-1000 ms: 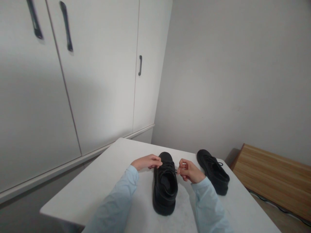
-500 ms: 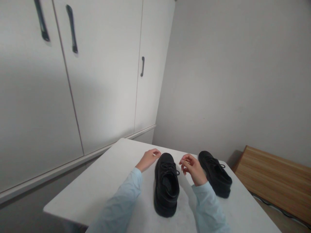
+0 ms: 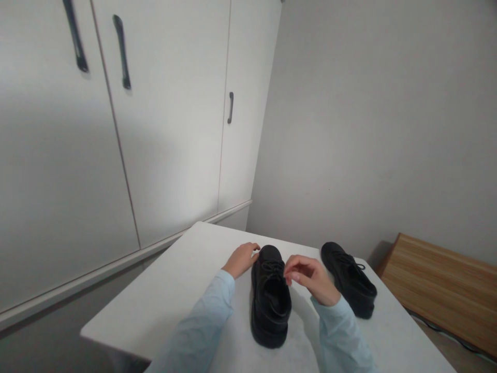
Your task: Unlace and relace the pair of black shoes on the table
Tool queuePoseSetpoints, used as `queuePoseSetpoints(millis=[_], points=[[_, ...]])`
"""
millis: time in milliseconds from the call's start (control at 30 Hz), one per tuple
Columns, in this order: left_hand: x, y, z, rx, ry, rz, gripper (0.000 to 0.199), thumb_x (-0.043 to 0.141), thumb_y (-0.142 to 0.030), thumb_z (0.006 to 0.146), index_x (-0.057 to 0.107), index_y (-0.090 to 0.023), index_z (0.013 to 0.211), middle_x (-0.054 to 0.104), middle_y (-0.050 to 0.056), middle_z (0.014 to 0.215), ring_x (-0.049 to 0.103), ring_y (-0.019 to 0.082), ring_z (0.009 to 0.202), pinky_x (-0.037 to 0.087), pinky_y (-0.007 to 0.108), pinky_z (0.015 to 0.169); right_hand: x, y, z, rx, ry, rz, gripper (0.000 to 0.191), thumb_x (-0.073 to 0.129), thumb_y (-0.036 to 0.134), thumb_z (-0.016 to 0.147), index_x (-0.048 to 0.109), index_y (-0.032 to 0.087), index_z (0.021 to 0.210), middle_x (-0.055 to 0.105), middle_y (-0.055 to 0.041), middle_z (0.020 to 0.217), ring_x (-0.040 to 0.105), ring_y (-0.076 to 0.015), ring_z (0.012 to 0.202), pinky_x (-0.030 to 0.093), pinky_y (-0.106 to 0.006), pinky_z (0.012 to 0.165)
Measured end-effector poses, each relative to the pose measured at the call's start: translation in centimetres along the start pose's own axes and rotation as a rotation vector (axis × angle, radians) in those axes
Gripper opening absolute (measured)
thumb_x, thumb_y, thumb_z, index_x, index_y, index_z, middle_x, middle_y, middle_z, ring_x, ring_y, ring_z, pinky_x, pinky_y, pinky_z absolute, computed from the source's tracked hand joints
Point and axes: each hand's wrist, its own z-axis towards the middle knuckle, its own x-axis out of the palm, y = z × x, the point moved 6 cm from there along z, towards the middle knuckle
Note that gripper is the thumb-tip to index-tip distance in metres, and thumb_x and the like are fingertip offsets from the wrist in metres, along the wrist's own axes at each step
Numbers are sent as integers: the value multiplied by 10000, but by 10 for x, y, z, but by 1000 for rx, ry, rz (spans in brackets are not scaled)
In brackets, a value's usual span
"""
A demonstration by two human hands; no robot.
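A black lace-up shoe (image 3: 271,326) stands on the white table in front of me, its toe pointing away. My left hand (image 3: 242,259) is beside the left of its toe, thumb and fingers apart, with nothing in it. At the shoe's right side, my right hand (image 3: 308,277) has its fingertips pinched together at the end of the black shoelace (image 3: 273,266). My fingers cover the loop there. To the right of that hand rests a second black lace-up shoe (image 3: 349,282), its lace tied with a loop showing.
The white table (image 3: 163,305) reaches back toward a grey wall (image 3: 368,129). White cupboard doors (image 3: 174,119) with dark handles rise on the left. A wood-grain board or low furniture top (image 3: 442,285) lies beyond the table's right edge, with a cable below it.
My right hand has moved left to the near shoe's lace, and its fingers have closed. My left hand has stayed by the toe. The view has shifted slightly.
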Motion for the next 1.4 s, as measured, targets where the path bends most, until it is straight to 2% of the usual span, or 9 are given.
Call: queuePoseSetpoints(millis=[100,200,367,467,567,733,1000,1200,1400], points=[[0,0,0,9,-10,25,276,460,-244,843,622,-160,1050,655,96,1032,591,220,970,425,311,873,20,17,-8,-4,142,-117,279,718,381,688,617,157,820,616,-39,790,578,-150,702,479,-291,671],[1,1,0,8,-5,42,267,459,-217,838,625,-163,1039,661,85,1015,598,204,952,434,294,860,46,22,-22,66,213,-421,378,777,343,625,602,171,912,637,-40,832,594,-181,772,481,-301,708],[4,3,1,29,-6,64,259,455,-212,841,631,-169,1025,667,83,1008,600,204,961,431,296,872,69,3,-44,202,-77,-1057,533,813,170,567,564,164,1037,612,-129,1081,604,-290,923,482,-404,793],[3,1,1,33,4,61,256,455,-223,844,635,-169,1018,670,86,1002,602,207,960,431,298,871,82,-13,-48,232,-106,-1246,460,840,131,510,619,153,913,668,-120,904,602,-341,906,472,-440,789],[1,-1,0,28,14,59,259,453,-217,842,636,-168,1019,668,88,1008,598,205,969,425,297,883,84,-17,-50,228,-154,-1273,287,814,107,552,624,178,754,671,-83,789,597,-322,855,466,-413,732],[0,-1,0,5,23,55,252,458,-199,836,638,-176,1011,667,79,1005,597,194,960,423,286,881,80,-13,-51,143,-184,-1187,222,777,107,606,587,205,668,648,-49,749,568,-262,779,419,-341,654],[-4,-3,-4,31,-17,25,244,459,-191,846,628,-176,1021,664,77,989,601,188,939,435,287,863,49,-11,-48,103,-116,-1204,173,718,84,663,590,201,661,660,-29,764,560,-247,807,405,-337,699],[-3,1,-3,9,-8,35,254,443,-191,857,627,-179,1031,663,77,997,599,190,953,428,296,876,-2,-17,-47,59,-142,-1328,136,719,117,681,608,190,711,657,-43,785,562,-259,832,445,-359,722],[-4,4,-3,-12,-38,60,257,420,-195,867,636,-189,1007,668,67,970,605,183,927,437,288,850,-58,-48,-59,-70,-227,-1412,85,682,166,725,632,188,791,671,-68,831,576,-273,921,468,-393,838]])
